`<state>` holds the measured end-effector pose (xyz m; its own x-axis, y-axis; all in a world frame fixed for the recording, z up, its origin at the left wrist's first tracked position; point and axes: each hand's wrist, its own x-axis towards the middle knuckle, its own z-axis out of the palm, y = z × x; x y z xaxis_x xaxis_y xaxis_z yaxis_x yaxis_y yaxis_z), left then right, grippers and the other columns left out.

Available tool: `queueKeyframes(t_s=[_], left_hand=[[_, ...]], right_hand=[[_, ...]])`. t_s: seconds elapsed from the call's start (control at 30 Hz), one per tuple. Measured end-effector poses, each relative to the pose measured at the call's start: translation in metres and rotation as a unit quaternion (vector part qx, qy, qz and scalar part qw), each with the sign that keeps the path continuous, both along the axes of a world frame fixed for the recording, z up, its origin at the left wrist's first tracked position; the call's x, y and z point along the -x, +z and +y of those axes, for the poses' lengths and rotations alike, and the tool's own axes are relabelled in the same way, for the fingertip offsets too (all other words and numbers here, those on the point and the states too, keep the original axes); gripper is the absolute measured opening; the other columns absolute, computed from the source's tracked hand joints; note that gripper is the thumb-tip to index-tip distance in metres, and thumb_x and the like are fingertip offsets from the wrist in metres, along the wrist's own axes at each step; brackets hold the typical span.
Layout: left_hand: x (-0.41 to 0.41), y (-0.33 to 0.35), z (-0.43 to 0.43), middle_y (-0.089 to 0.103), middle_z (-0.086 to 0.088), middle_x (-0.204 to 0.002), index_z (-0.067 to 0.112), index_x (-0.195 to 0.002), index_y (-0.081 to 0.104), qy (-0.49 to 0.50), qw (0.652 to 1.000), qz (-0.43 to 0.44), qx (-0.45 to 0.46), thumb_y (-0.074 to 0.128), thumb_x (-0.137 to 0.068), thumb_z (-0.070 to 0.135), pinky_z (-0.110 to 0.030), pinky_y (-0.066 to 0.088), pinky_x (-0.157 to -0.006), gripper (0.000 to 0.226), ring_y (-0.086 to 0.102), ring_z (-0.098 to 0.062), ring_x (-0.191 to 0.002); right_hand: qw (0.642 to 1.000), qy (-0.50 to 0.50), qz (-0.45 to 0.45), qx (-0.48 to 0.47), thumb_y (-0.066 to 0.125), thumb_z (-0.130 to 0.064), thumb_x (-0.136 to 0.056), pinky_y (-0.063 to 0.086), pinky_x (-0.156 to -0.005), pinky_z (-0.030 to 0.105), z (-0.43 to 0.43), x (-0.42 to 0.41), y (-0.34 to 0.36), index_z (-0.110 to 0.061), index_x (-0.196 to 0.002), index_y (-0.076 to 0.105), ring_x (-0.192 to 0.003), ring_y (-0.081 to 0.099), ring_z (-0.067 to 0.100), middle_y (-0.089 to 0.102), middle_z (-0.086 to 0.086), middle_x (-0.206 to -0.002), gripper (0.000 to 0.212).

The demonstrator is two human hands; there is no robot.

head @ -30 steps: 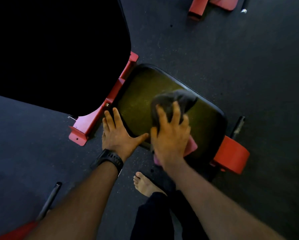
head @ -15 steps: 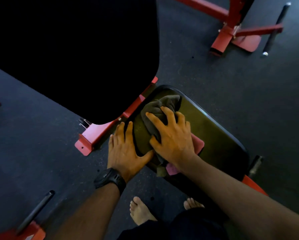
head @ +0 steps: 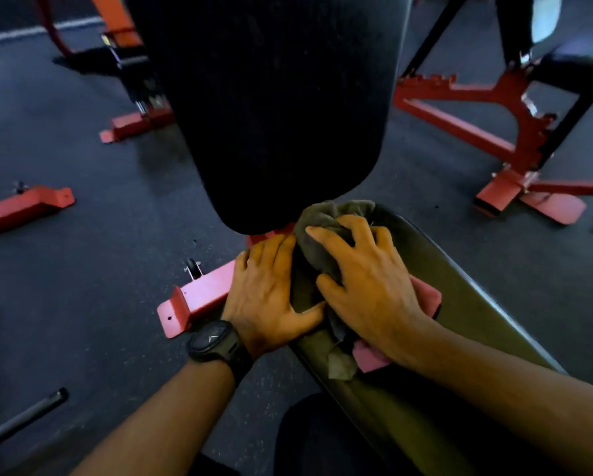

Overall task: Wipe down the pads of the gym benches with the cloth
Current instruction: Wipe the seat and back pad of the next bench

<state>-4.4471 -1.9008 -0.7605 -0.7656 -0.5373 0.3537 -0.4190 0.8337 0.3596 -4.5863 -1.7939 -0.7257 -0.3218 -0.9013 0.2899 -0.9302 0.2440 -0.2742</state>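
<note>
A dark seat pad point(head: 467, 304) of a red-framed bench lies in front of me, with its tall black back pad point(head: 271, 108) rising just beyond it. My right hand point(head: 363, 280) presses a crumpled grey cloth point(head: 326, 218) onto the seat pad's far end, right below the back pad. A pink cloth point(head: 425, 297) shows under the same palm. My left hand point(head: 267, 293), with a black watch on the wrist, lies flat with spread fingers on the seat pad's left edge, next to the cloth.
The bench's red foot bracket point(head: 192, 304) sticks out to the left on the dark rubber floor. A second red bench frame point(head: 508, 139) stands at the right. More red frame parts point(head: 23, 207) and a black bar point(head: 23, 417) lie on the left.
My right hand has pushed the cloth along the seat pad to its end by the back pad. My left hand stays on the pad's edge. My view has tilted up, showing more of the gym.
</note>
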Motion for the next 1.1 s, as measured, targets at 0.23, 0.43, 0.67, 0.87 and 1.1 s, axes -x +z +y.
queueKeyframes(t_s=[0.23, 0.43, 0.67, 0.87, 1.1], left_hand=[[-0.012, 0.029, -0.013, 0.049, -0.009, -0.135, 0.009, -0.144, 0.043, 0.119, 0.955, 0.073, 0.262, 0.055, -0.081, 0.063, -0.046, 0.037, -0.088, 0.084, 0.047, -0.032, -0.115], [-0.011, 0.104, -0.041, 0.031, -0.011, -0.151, 0.013, -0.148, 0.041, 0.191, 0.913, 0.085, 0.35, 0.057, -0.08, 0.063, -0.058, 0.024, -0.112, 0.086, 0.03, -0.035, -0.139], [-0.02, 0.222, -0.073, 0.016, -0.012, -0.165, 0.014, -0.158, 0.019, 0.223, 0.902, 0.089, 0.36, 0.047, -0.082, 0.066, -0.061, 0.011, -0.12, 0.096, 0.01, -0.034, -0.152], [-0.021, 0.309, -0.084, -0.001, -0.004, -0.168, 0.018, -0.159, 0.002, 0.246, 0.904, 0.069, 0.344, 0.031, -0.075, 0.075, -0.056, 0.006, -0.122, 0.106, -0.002, -0.027, -0.154], [-0.028, 0.344, -0.093, -0.007, -0.002, -0.167, 0.018, -0.159, -0.005, 0.218, 0.91, -0.004, 0.351, 0.028, -0.067, 0.082, -0.055, 0.004, -0.123, 0.117, -0.006, -0.022, -0.154]], right_hand=[[0.975, 0.076, 0.039, 0.203, 0.048, -0.047, -0.09, 0.04, -0.102, 0.042, -0.006, 0.003, 0.018, -0.036, -0.149, 0.041, -0.13, 0.035, 0.028, 0.032, 0.003, -0.153, 0.061], [0.935, 0.092, 0.07, 0.335, 0.058, -0.042, -0.094, 0.037, -0.111, 0.05, -0.047, 0.003, 0.054, -0.036, -0.149, 0.036, -0.136, 0.033, 0.036, 0.023, 0.006, -0.155, 0.059], [0.869, 0.102, 0.11, 0.472, 0.059, -0.036, -0.096, 0.034, -0.112, 0.048, -0.107, -0.002, 0.158, -0.032, -0.149, 0.037, -0.136, 0.031, 0.038, 0.021, 0.007, -0.156, 0.057], [0.851, 0.085, 0.083, 0.511, 0.054, -0.036, -0.095, 0.033, -0.11, 0.049, -0.144, -0.004, 0.243, -0.028, -0.15, 0.045, -0.138, 0.028, 0.039, 0.026, 0.012, -0.157, 0.057], [0.848, 0.09, 0.153, 0.499, 0.05, -0.045, -0.091, 0.033, -0.109, 0.063, -0.161, 0.007, 0.285, -0.033, -0.15, 0.043, -0.145, 0.026, 0.043, 0.027, 0.01, -0.162, 0.06]])
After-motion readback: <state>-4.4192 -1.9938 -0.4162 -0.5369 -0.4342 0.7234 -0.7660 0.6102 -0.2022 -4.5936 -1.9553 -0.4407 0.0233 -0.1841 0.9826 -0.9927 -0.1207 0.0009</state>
